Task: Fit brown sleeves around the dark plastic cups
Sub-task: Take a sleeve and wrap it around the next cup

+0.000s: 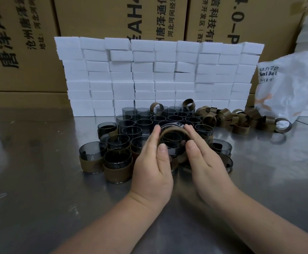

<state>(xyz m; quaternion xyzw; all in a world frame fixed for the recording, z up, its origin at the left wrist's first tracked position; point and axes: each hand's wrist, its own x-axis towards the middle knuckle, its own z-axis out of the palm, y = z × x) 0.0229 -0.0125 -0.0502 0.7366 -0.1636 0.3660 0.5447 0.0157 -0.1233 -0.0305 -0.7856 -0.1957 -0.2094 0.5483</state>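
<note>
My left hand (154, 158) and my right hand (202, 158) grip one dark plastic cup (173, 139) between them, tilted with its mouth toward me. A brown sleeve (175, 130) sits round its body near the rim. Behind the hands stand several bare dark cups (144, 123) in rows. In front left are cups wearing brown sleeves (117, 166). A heap of loose brown sleeves (228, 119) lies at the right, behind the cups.
A wall of white foam blocks (156, 76) stands behind the cups, with cardboard boxes (112, 15) behind it. A white plastic bag (285, 88) lies at the right. The steel table (48, 189) stretches to the left and front.
</note>
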